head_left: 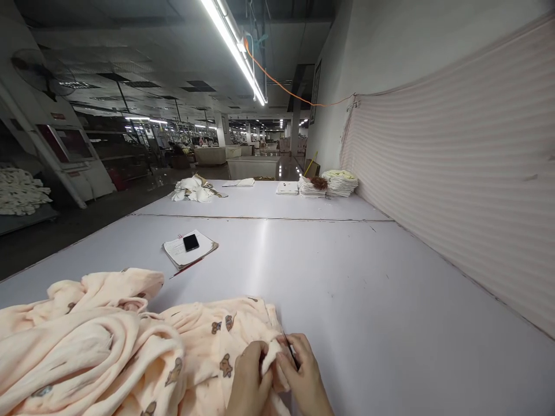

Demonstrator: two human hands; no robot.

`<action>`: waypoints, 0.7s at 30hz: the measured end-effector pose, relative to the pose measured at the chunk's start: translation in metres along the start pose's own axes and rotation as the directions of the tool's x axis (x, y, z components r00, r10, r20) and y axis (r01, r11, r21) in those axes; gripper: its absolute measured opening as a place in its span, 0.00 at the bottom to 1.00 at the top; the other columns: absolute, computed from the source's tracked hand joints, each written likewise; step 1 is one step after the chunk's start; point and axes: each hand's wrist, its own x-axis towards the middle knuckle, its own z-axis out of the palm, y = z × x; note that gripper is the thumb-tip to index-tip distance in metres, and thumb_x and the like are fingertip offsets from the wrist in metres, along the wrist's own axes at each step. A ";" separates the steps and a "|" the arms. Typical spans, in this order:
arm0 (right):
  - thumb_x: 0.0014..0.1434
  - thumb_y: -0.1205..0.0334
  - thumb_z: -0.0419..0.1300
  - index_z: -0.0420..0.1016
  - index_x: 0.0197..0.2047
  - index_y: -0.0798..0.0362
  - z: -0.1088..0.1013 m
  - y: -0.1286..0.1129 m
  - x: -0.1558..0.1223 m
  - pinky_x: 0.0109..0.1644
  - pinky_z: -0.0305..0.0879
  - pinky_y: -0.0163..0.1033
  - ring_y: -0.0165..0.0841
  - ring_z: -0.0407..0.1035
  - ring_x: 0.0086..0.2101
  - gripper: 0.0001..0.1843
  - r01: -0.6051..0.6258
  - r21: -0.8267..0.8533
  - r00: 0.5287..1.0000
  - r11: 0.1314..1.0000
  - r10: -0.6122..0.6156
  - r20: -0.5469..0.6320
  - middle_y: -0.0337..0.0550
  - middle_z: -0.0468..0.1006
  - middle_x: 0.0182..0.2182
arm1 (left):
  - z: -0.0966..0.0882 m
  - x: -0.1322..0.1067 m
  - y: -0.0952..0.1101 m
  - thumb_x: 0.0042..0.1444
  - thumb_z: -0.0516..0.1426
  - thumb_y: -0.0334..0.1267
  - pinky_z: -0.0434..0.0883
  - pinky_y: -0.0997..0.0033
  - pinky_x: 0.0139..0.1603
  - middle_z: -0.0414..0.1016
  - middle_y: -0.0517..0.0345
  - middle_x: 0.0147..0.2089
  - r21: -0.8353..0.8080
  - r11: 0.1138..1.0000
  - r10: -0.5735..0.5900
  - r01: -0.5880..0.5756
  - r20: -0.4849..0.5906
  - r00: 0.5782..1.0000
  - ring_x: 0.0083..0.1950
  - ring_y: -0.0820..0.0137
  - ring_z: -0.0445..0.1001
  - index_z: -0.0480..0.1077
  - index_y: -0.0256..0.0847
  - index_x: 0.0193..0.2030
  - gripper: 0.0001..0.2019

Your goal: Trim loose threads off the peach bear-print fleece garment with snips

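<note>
A soft peach fleece cloth [203, 346] with small brown bear prints lies in a heap across the lower left of the table. My left hand [249, 378] is closed on its right edge, pinching a fold between thumb and fingers. Right beside it, my right hand [306, 372] is closed around a thin dark pointed tool [291, 351], which looks like thread snips. The tip points up and away from me, close against the cloth edge. Most of the tool is hidden inside my fingers.
Farther up the pale table [368, 312] lie a notebook [176, 251] with a black phone [191, 242] on it and a red pen [186, 267]. White cloth [195, 189] and folded stacks [340, 184] sit at the far end. A striped curtain [455, 144] borders the right side.
</note>
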 end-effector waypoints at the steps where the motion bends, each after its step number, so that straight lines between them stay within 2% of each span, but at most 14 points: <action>1: 0.57 0.58 0.57 0.76 0.40 0.47 -0.001 -0.003 0.000 0.44 0.68 0.34 0.34 0.71 0.39 0.10 0.018 -0.026 1.000 1.000 -0.018 0.024 0.43 0.72 0.38 | -0.006 0.000 0.005 0.50 0.50 0.33 0.63 0.63 0.45 0.72 0.53 0.38 0.010 1.000 0.008 -0.008 0.009 1.000 0.40 0.62 0.69 0.65 0.42 0.38 0.08; 3: 0.58 0.57 0.56 0.76 0.38 0.47 0.000 -0.003 0.000 0.42 0.68 0.34 0.33 0.71 0.37 0.09 0.053 -0.066 0.998 0.996 -0.051 0.021 0.43 0.72 0.38 | -0.017 0.002 0.015 0.51 0.50 0.34 0.64 0.64 0.44 0.73 0.54 0.38 0.004 1.000 0.016 -0.016 0.055 0.998 0.40 0.62 0.70 0.67 0.42 0.39 0.09; 5: 0.59 0.55 0.54 0.75 0.32 0.49 0.003 0.002 -0.003 0.39 0.67 0.34 0.32 0.70 0.33 0.11 0.048 -0.074 0.996 0.996 -0.053 -0.072 0.42 0.72 0.33 | -0.027 0.004 0.024 0.52 0.50 0.34 0.64 0.65 0.44 0.75 0.54 0.39 -0.010 1.000 0.006 -0.005 0.092 0.996 0.41 0.62 0.71 0.70 0.44 0.41 0.12; 7: 0.60 0.52 0.54 0.73 0.30 0.50 0.004 0.008 -0.006 0.37 0.67 0.33 0.33 0.70 0.31 0.13 -0.018 -0.032 0.983 0.999 0.011 -0.186 0.41 0.73 0.29 | -0.035 0.008 0.030 0.51 0.51 0.34 0.64 0.66 0.47 0.77 0.55 0.43 -0.003 1.000 -0.018 0.018 0.118 0.993 0.45 0.62 0.72 0.72 0.46 0.43 0.14; 9: 0.60 0.49 0.53 0.73 0.33 0.50 0.004 0.012 -0.010 0.36 0.67 0.33 0.33 0.70 0.31 0.14 -0.106 0.030 0.968 0.994 0.110 -0.228 0.41 0.75 0.28 | -0.043 0.012 0.034 0.50 0.51 0.33 0.64 0.67 0.47 0.78 0.57 0.43 0.030 0.999 -0.049 0.045 0.130 0.990 0.45 0.63 0.72 0.74 0.46 0.42 0.15; 11: 0.59 0.51 0.55 0.73 0.41 0.50 0.004 0.011 -0.014 0.38 0.68 0.32 0.34 0.72 0.34 0.14 -0.115 0.041 0.976 0.993 0.120 -0.179 0.41 0.76 0.33 | -0.049 0.015 0.037 0.50 0.51 0.34 0.64 0.68 0.44 0.78 0.57 0.42 0.068 0.995 -0.078 0.069 0.143 0.987 0.42 0.64 0.73 0.74 0.45 0.41 0.15; 13: 0.57 0.54 0.57 0.74 0.45 0.48 0.007 0.007 -0.015 0.40 0.68 0.32 0.34 0.72 0.37 0.14 -0.043 -0.030 0.993 0.999 0.039 -0.108 0.41 0.76 0.36 | -0.055 0.016 0.041 0.49 0.51 0.34 0.63 0.69 0.42 0.77 0.58 0.41 0.098 0.992 -0.090 0.077 0.142 0.986 0.40 0.65 0.72 0.74 0.45 0.41 0.15; 16: 0.58 0.60 0.56 0.75 0.39 0.47 0.012 0.005 -0.011 0.38 0.67 0.32 0.32 0.72 0.34 0.08 0.056 -0.166 0.992 0.985 -0.074 -0.102 0.41 0.75 0.33 | -0.062 0.018 0.046 0.49 0.52 0.36 0.61 0.70 0.38 0.75 0.58 0.33 0.050 0.997 -0.075 0.066 0.204 0.976 0.36 0.66 0.70 0.73 0.42 0.30 0.09; 18: 0.59 0.64 0.53 0.75 0.37 0.47 0.016 0.007 -0.007 0.38 0.67 0.33 0.32 0.72 0.34 0.09 0.115 -0.209 0.982 0.971 -0.143 -0.126 0.41 0.75 0.33 | -0.064 0.019 0.046 0.50 0.52 0.41 0.59 0.72 0.32 0.68 0.61 0.24 -0.126 0.968 -0.168 0.218 0.324 0.931 0.29 0.69 0.66 0.67 0.40 0.23 0.09; 19: 0.59 0.66 0.52 0.74 0.38 0.48 0.017 0.007 -0.005 0.39 0.67 0.33 0.33 0.72 0.35 0.10 0.151 -0.222 0.975 0.963 -0.182 -0.125 0.42 0.76 0.34 | -0.065 0.020 0.045 0.49 0.53 0.44 0.58 0.73 0.29 0.64 0.63 0.21 -0.234 0.909 -0.237 0.345 0.391 0.889 0.26 0.71 0.63 0.65 0.40 0.22 0.11; 21: 0.57 0.67 0.52 0.75 0.40 0.47 0.019 0.007 -0.003 0.39 0.67 0.33 0.33 0.73 0.36 0.12 0.208 -0.240 0.960 0.948 -0.245 -0.135 0.43 0.75 0.37 | -0.067 0.022 0.040 0.47 0.56 0.47 0.56 0.74 0.26 0.61 0.66 0.20 -0.424 0.718 -0.335 0.552 0.485 0.808 0.23 0.74 0.60 0.62 0.41 0.24 0.12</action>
